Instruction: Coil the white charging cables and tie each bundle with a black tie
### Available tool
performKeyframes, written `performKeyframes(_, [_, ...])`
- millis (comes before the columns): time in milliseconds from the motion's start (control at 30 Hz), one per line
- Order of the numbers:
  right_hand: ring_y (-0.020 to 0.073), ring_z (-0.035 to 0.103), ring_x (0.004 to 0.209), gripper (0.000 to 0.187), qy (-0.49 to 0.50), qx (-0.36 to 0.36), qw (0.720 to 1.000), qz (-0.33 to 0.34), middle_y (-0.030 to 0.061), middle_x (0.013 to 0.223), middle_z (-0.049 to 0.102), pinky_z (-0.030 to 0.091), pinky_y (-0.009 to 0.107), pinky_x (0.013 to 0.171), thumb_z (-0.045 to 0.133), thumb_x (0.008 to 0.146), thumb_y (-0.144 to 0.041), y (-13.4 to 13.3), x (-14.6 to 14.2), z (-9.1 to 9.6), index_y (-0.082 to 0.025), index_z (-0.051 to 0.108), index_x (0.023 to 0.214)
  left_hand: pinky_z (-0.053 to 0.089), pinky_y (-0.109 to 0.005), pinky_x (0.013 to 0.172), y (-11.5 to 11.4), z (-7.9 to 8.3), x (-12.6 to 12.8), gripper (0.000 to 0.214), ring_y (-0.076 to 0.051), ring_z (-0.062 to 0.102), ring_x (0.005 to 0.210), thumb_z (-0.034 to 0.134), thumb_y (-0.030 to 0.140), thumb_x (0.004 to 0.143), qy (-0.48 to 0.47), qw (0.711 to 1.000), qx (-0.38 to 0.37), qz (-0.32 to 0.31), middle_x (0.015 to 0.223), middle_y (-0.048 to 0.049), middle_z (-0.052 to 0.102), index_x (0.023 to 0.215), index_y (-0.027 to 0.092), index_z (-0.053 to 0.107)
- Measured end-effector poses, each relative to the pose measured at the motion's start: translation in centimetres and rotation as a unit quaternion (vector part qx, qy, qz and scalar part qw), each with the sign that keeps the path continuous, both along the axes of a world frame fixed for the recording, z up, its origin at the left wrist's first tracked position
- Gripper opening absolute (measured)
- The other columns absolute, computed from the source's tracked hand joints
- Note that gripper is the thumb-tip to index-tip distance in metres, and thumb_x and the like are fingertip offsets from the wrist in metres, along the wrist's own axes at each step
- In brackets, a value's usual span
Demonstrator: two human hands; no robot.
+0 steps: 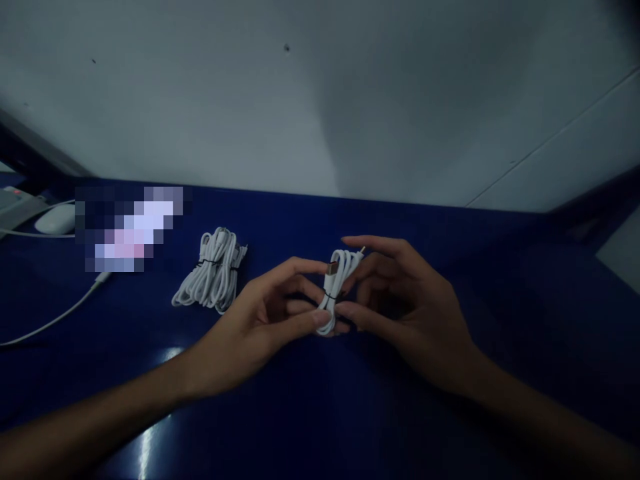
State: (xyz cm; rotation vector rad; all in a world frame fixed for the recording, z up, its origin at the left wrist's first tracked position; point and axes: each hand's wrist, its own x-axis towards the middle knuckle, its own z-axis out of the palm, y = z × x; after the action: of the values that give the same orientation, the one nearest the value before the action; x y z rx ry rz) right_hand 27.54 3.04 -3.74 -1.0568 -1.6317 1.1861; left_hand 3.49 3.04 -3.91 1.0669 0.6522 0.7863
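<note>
A white USB cable, coiled into a bundle and bound round its middle with a thin black tie, is held up over the blue tabletop. Its metal USB plug shows at the upper left, and a small connector tip sticks out at the upper right. My left hand pinches the lower loops between thumb and fingers. From the other side, my right hand has its thumb tip against the bundle near the tie, with its index finger raised above and other fingers bent behind. Left of my hands lies a pile of similar tied white cables.
A blue table meets a pale wall at the back. On the left are a blurred-out bright device with a white cord, a white computer mouse and a power strip with a red light.
</note>
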Motion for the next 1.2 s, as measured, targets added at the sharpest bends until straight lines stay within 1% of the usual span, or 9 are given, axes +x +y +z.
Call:
performKeyframes(133, [0.0178, 0.072, 0.068, 0.065, 0.017, 0.006, 1.000, -0.022, -0.0001, 0.106, 0.075, 0.058, 0.036, 0.058, 0.092, 0.092, -0.024, -0.1, -0.2, 0.3, -0.038, 0.061, 0.148, 0.061, -0.031, 0.104, 0.1, 0.1, 0.0, 0.032, -0.014, 0.080, 0.099, 0.081, 0.016, 0.103, 0.014, 1.000, -0.015, 0.010, 0.100, 0.0024, 0.074, 0.131, 0.028, 0.072])
performKeyframes(300, [0.0175, 0.068, 0.065, 0.067, 0.021, 0.009, 0.999, -0.033, -0.0025, 0.094, 0.074, 0.055, 0.035, 0.056, 0.095, 0.089, -0.023, -0.3, -0.3, 0.7, -0.037, 0.061, 0.145, 0.053, -0.022, 0.078, 0.0, 0.3, -0.1, 0.029, -0.011, 0.067, 0.082, 0.088, 0.019, 0.097, 0.088, 0.996, 0.006, 0.032, 0.089, 0.0031, 0.072, 0.124, 0.027, 0.081])
performKeyframes(533, [0.0250, 0.077, 0.075, 0.051, -0.022, 0.057, 0.997, -0.051, 0.0007, 0.093, 0.075, 0.062, 0.041, 0.059, 0.094, 0.092, -0.030, -1.0, -0.4, 0.5, -0.036, 0.062, 0.132, 0.052, -0.026, 0.077, 0.2, 0.9, 0.0, 0.023, -0.015, 0.067, 0.087, 0.087, 0.017, 0.096, 0.068, 0.998, -0.002, -0.004, 0.100, -0.0020, 0.079, 0.118, 0.024, 0.085])
performKeyframes(633, [0.0262, 0.079, 0.081, 0.047, -0.007, 0.065, 0.997, -0.045, 0.0017, 0.097, 0.077, 0.064, 0.039, 0.059, 0.094, 0.092, -0.031, -1.2, -0.5, 0.1, -0.035, 0.062, 0.126, 0.054, -0.029, 0.085, 0.3, 1.1, 0.0, 0.020, -0.017, 0.071, 0.093, 0.083, 0.019, 0.100, 0.079, 0.997, 0.017, -0.012, 0.103, -0.0033, 0.082, 0.118, 0.026, 0.087])
performKeyframes(733, [0.0235, 0.077, 0.074, 0.047, -0.003, 0.067, 0.996, -0.063, 0.0018, 0.099, 0.079, 0.062, 0.038, 0.055, 0.095, 0.091, -0.032, -1.3, -0.7, -0.3, -0.033, 0.061, 0.122, 0.054, -0.028, 0.090, 0.5, 1.2, 0.0, 0.019, -0.018, 0.073, 0.098, 0.083, 0.018, 0.100, 0.095, 0.995, 0.030, 0.004, 0.104, -0.0033, 0.083, 0.115, 0.026, 0.089])
performKeyframes(833, [0.0194, 0.071, 0.062, 0.043, -0.023, 0.070, 0.993, -0.088, 0.0012, 0.095, 0.079, 0.057, 0.036, 0.050, 0.097, 0.089, -0.036, -1.3, -0.8, -0.5, -0.031, 0.059, 0.108, 0.053, -0.024, 0.082, 0.7, 1.3, -0.1, 0.020, -0.014, 0.069, 0.088, 0.088, 0.014, 0.094, 0.101, 0.994, 0.037, 0.034, 0.097, -0.0010, 0.081, 0.109, 0.026, 0.091])
performKeyframes(933, [0.0189, 0.070, 0.060, 0.040, -0.057, 0.093, 0.988, -0.114, 0.0011, 0.091, 0.078, 0.054, 0.035, 0.047, 0.096, 0.090, -0.040, -1.3, -0.7, -0.4, -0.030, 0.060, 0.104, 0.053, -0.020, 0.077, 0.8, 1.3, -0.1, 0.024, -0.011, 0.069, 0.082, 0.091, 0.009, 0.088, 0.087, 0.994, 0.029, 0.052, 0.092, 0.0004, 0.081, 0.106, 0.026, 0.092])
performKeyframes(1067, [0.0182, 0.069, 0.063, 0.019, -0.130, 0.136, 0.979, -0.077, 0.0001, 0.083, 0.076, 0.053, 0.033, 0.051, 0.084, 0.101, -0.040, -1.2, -0.4, 0.0, -0.030, 0.069, 0.104, 0.055, -0.019, 0.078, 0.7, 1.3, 0.0, 0.024, -0.010, 0.072, 0.081, 0.090, 0.005, 0.088, 0.078, 0.995, 0.023, 0.052, 0.090, 0.0016, 0.082, 0.101, 0.025, 0.090])
performKeyframes(1200, [0.0168, 0.070, 0.070, 0.005, -0.141, 0.153, 0.978, -0.029, -0.0004, 0.089, 0.076, 0.055, 0.032, 0.059, 0.077, 0.107, -0.033, -0.7, -0.3, 0.0, -0.031, 0.074, 0.110, 0.056, -0.018, 0.076, 0.5, 1.0, 0.0, 0.023, -0.009, 0.072, 0.079, 0.088, 0.005, 0.091, 0.082, 0.994, 0.049, 0.059, 0.088, 0.0046, 0.081, 0.100, 0.026, 0.087])
